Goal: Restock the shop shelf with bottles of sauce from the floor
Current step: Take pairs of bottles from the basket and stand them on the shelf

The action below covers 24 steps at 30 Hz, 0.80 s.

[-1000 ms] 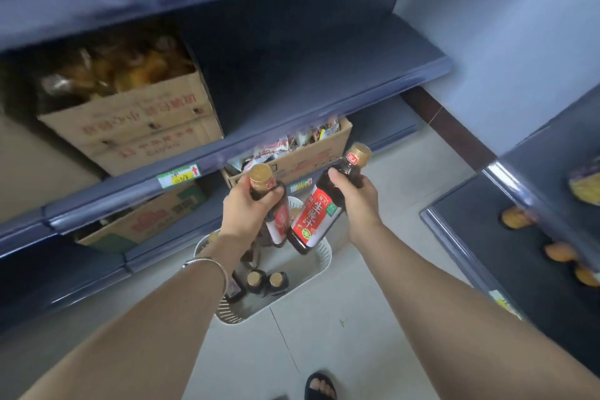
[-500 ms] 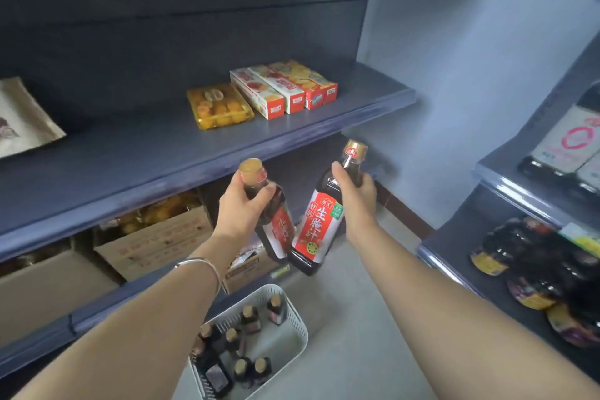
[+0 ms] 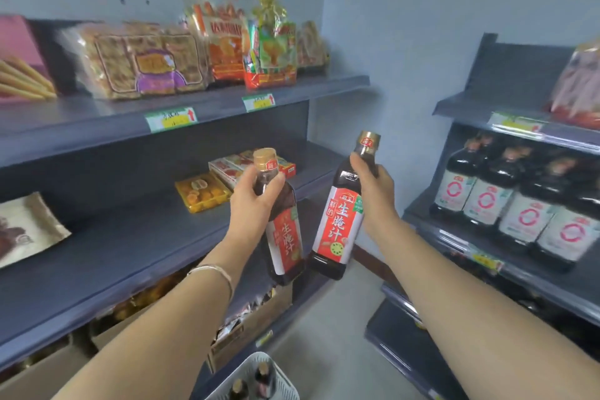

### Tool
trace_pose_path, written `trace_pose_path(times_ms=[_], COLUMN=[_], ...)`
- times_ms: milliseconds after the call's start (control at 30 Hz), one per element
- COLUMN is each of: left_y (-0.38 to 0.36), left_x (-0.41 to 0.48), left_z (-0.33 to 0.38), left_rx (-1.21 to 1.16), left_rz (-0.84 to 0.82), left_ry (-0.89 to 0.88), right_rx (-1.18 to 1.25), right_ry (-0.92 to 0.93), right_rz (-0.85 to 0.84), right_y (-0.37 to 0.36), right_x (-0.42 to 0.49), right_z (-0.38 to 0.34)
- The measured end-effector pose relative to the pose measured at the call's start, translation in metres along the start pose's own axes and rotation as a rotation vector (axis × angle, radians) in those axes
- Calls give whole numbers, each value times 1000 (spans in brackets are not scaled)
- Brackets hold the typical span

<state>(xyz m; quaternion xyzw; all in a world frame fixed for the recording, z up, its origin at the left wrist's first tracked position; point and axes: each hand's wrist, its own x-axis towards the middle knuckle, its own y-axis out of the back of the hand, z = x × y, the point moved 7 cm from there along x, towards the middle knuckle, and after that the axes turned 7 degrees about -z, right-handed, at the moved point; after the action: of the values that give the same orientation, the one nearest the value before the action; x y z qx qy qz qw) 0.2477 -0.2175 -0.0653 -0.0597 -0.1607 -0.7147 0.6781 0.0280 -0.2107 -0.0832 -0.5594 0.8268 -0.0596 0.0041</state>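
Dark sauce bottles (image 3: 339,224) raised from basket (image 3: 256,362) to middle shelf's (image 3: 97,269) right front corner. Left hand (image 3: 256,196) clamps one neck, right hand (image 3: 375,187) the other. Shelving likely next.

Left hand (image 3: 256,198) gripping, right hand (image 3: 373,188) gripping, both raised

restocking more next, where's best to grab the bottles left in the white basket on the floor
Take a basket bottle by its neck, just under the gold cap, coming straight down from above. They stand upright with caps up, and their bodies sit down inside the white basket, so only the necks look free to grip.
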Motion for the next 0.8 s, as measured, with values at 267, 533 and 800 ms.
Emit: trace_pose_path(times_ms=[267,533,800], left_y=[-24,-72,-134], left_x=[-15,-32,-67], left_z=[84,142,160], left_rx=[80,-32,-166], left_rz=[-203,-384,-565], left_ry=[-157,-261,-271], right_rx=[-78,-94,-107], right_ry=[127,237,266], right_rz=[86,258,444], right_y=[46,110,188], right_x=[-52,-105,-154], right_z=[-84,-137,-153])
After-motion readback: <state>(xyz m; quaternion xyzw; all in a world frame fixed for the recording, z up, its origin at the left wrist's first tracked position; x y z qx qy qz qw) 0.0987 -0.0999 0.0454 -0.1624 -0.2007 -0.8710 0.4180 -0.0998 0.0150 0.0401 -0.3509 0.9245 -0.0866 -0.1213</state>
